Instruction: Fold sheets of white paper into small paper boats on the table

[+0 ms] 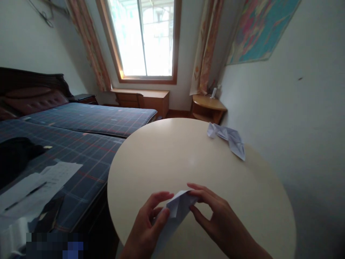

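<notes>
A partly folded sheet of white paper is held just over the near part of the round table. My left hand grips its left side, thumb on the front and fingers curled behind. At the upper right corner my right hand pinches the paper between thumb and fingers. A small folded flap stands out near the left thumb. Part of the sheet's lower left is hidden behind my left hand. Several folded paper pieces lie together at the far right of the table.
The round cream table stands near the right wall. On the left is a bed with a plaid mattress, bearing loose papers, a pen and a dark cloth item. A desk and a corner cabinet stand beyond.
</notes>
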{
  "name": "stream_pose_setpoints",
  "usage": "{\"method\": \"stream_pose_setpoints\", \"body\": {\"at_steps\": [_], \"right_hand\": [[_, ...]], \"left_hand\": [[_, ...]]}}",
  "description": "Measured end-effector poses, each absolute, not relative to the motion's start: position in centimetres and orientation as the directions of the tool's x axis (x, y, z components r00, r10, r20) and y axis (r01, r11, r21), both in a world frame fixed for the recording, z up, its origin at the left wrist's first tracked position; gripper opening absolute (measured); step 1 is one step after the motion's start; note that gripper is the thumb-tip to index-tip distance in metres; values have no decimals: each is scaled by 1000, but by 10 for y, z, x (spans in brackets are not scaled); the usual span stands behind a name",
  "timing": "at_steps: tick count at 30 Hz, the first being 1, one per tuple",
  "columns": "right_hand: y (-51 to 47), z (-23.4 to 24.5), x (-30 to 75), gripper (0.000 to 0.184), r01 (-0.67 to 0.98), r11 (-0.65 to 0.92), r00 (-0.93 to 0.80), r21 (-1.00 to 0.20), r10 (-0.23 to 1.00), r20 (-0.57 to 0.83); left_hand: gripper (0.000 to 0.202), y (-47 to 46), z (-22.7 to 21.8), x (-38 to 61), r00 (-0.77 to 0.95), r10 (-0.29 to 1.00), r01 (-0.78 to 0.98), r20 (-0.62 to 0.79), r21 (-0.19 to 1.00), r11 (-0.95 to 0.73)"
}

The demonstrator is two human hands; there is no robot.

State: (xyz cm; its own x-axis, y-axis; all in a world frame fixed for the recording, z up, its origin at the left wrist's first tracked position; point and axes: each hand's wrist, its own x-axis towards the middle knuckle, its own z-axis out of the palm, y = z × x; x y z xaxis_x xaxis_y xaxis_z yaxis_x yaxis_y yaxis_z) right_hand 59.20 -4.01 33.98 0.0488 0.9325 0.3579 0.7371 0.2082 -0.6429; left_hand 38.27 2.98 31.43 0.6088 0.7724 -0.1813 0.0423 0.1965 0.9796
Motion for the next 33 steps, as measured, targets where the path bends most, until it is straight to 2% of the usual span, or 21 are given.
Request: {"method": "stream_pose_setpoints", "body": {"at_steps": [4, 6, 8, 10, 14, 17, 20, 22, 24, 26, 30, 33], "right_hand": [[-41, 339, 601, 15, 839, 214, 44, -500, 889, 456], [-41, 339, 606, 16, 855, 287, -44, -432, 870, 491], [-40, 341, 609, 14, 823, 378, -135, -424, 855, 500], [-38, 343, 610, 8, 758, 394, -121, -519, 868, 482], [-29, 348, 606, 17, 580, 255, 53, -773, 936, 349], [-16, 353, 600, 22, 514, 210, 154, -832, 931, 330], [-2, 356, 592, 27, 516, 154, 252, -843, 913, 321], [6, 356, 586, 26, 535, 145, 263, -832, 908, 327], [12, 353, 582, 22, 558, 170, 236, -812, 906, 352], [17, 349, 580, 16, 579, 218, 207, -785, 893, 401], [21, 344, 588, 21, 616, 353, 138, -704, 832, 537], [21, 347, 599, 13, 688, 363, 18, -629, 857, 514]], "left_hand": [[49, 27, 318, 389, 640, 741, 59, -203, 975, 216], [47, 29, 317, 392, 628, 753, 50, -198, 975, 216], [42, 32, 314, 394, 595, 780, 48, -191, 978, 203], [39, 36, 311, 396, 578, 791, 56, -199, 977, 204], [44, 40, 307, 397, 612, 766, 32, -197, 974, 225], [43, 36, 313, 394, 625, 768, 75, -136, 991, 114], [47, 33, 324, 390, 619, 786, 171, 1, 976, -137], [51, 35, 332, 390, 615, 787, 225, 48, 946, -233], [39, 42, 339, 394, 636, 772, 251, -5, 947, -200], [32, 52, 342, 399, 675, 733, 222, -85, 971, -92], [46, 78, 337, 406, 653, 732, 173, -197, 979, 109], [48, 94, 331, 411, 568, 803, 138, -178, 983, 121]]}}
